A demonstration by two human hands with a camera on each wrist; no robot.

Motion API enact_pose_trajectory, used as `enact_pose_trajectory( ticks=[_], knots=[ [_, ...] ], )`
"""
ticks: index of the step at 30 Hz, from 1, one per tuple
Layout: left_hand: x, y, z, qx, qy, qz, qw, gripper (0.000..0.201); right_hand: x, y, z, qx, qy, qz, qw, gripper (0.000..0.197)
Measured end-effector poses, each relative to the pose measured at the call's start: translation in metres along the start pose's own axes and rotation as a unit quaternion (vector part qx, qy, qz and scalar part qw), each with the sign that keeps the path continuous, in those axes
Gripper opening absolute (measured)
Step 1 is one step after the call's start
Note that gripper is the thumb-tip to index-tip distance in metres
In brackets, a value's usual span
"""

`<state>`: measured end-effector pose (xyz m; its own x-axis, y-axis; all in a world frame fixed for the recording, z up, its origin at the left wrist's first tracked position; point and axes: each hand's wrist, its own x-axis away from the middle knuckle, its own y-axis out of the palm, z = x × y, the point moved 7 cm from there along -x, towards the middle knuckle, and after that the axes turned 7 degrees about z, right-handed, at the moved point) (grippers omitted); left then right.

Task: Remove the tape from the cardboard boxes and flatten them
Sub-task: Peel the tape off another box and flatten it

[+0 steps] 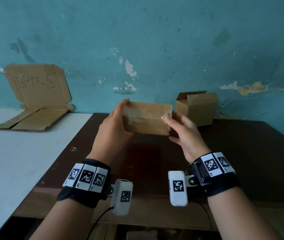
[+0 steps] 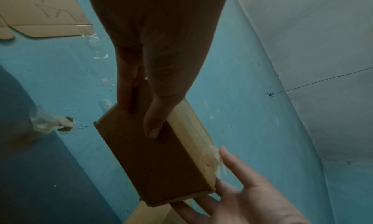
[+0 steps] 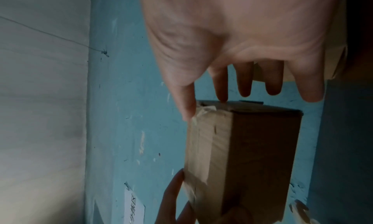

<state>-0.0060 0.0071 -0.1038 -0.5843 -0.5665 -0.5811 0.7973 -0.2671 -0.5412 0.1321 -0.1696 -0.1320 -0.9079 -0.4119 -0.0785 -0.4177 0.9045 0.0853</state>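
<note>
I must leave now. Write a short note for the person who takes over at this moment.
Left hand grips the taped box above the dark table. Right hand is open, thumb at the lifted tape end.
Open box stands behind, at the wall.
Done: flattened cardboard lies on the white surface, left.
Left: peel the tape, flatten both boxes.

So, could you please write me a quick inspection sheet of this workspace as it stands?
Surface: dark wooden table; white table on its left.
Job's things: taped cardboard box held above the table; open box by the wall; flattened cardboard on the white table.
Clutter: nothing seen.
Hands: left hand grips the taped box's end; right hand open, fingertips at the tape corner.
Cables: black wrist-camera leads.
Surroundings: peeling teal wall; cardboard sign leaning on it.
</note>
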Motion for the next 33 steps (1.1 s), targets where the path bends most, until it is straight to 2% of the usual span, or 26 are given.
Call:
enact_pose_trajectory(
  ticks=[2,4,9,11,14,20,25,28,30,33],
  knots=[
    [0.000,0.001,-0.002,0.013,0.001,-0.009,1.000,0.104,0.003,0.005,-0.002,-0.016,-0.005,-0.013,1.000,0.038],
    [-0.003,0.000,-0.005,0.028,0.001,-0.009,1.000,0.107,0.004,0.008,-0.005,-0.039,-0.005,-0.027,0.999,0.046],
    [-0.006,-0.008,-0.005,0.041,0.013,-0.017,0.999,0.109,-0.001,0.006,0.001,-0.047,0.024,-0.059,0.997,0.110],
    [-0.004,-0.009,-0.005,0.041,0.016,-0.025,0.999,0.110,0.001,0.010,0.001,-0.018,0.021,-0.076,0.997,0.121],
    [-0.002,-0.011,-0.002,0.038,0.010,-0.032,0.999,0.111,0.003,0.016,0.000,0.014,0.010,-0.088,0.996,0.117],
    [0.000,-0.012,0.010,0.022,0.024,-0.023,0.999,0.113,0.004,0.015,-0.010,0.025,-0.028,-0.061,0.997,0.105],
    [0.002,-0.007,0.012,0.025,0.038,-0.027,0.999,0.119,0.004,0.013,-0.016,0.022,-0.050,-0.048,0.997,0.108],
    [0.000,-0.005,0.018,-0.058,0.055,-0.051,0.995,0.122,0.004,0.012,-0.017,-0.007,-0.064,-0.038,0.997,0.103],
    [-0.002,-0.010,0.023,-0.133,0.062,-0.055,0.988,0.114,0.003,0.008,-0.018,-0.021,-0.077,-0.008,0.997,0.090],
    [-0.004,-0.027,0.046,-0.074,0.119,-0.022,0.990,0.077,0.003,0.006,-0.018,-0.051,-0.071,0.009,0.996,0.077]
  ],
)
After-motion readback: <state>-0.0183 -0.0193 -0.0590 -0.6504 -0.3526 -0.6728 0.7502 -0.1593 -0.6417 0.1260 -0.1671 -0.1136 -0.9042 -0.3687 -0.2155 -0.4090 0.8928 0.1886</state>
